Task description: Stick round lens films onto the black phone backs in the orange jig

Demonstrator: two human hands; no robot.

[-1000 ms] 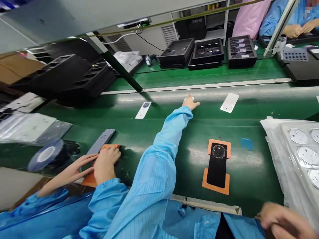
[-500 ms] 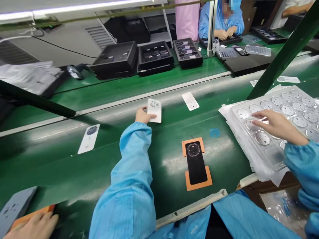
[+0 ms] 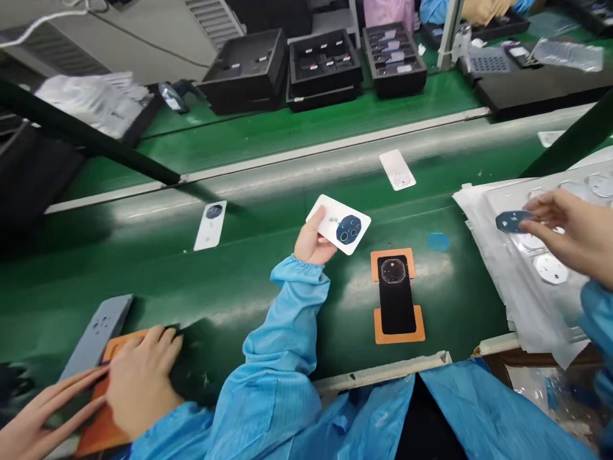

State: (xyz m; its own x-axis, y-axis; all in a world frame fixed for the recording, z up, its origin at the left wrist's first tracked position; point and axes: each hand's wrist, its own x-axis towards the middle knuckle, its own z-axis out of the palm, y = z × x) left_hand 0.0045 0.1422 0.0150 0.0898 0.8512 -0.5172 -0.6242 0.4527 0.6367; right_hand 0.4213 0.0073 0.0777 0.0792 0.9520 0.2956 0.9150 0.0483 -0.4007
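A green table [image 3: 239, 281] runs across the room, and black trays [image 3: 239, 99] sit in a row at the far side. Far right, part of another person [image 3: 483, 11] shows, hands close together.

The left hand [image 3: 313, 236] is in the middle, closed on a white card [image 3: 330, 214]. Its thumb lies on top and its fingers are under it. The card is tipped, and a dark blue patch with rings [image 3: 348, 230] is at its right end.

The right hand [image 3: 565, 223] is on the right, with bent fingers, almost shut. Its thumb and fingers pinch a small dark blue piece [image 3: 510, 222]. The piece is over the left part of a clear tray [image 3: 569, 311] of silver rounds, which lies on white paper [image 3: 524, 313]. I cannot tell if it touches the tray.

Between the two hands, but nearer, a black phone [image 3: 396, 303] lies on an orange board [image 3: 385, 335]. A blue sticker [image 3: 438, 241] is just past it, to the right. One more card [image 3: 209, 230] lies to the left, and another [image 3: 396, 169] lies farther off.

Near left, a co-worker's hands [image 3: 143, 380] are on an orange block [image 3: 98, 428], beside a grey cover [image 3: 98, 335].
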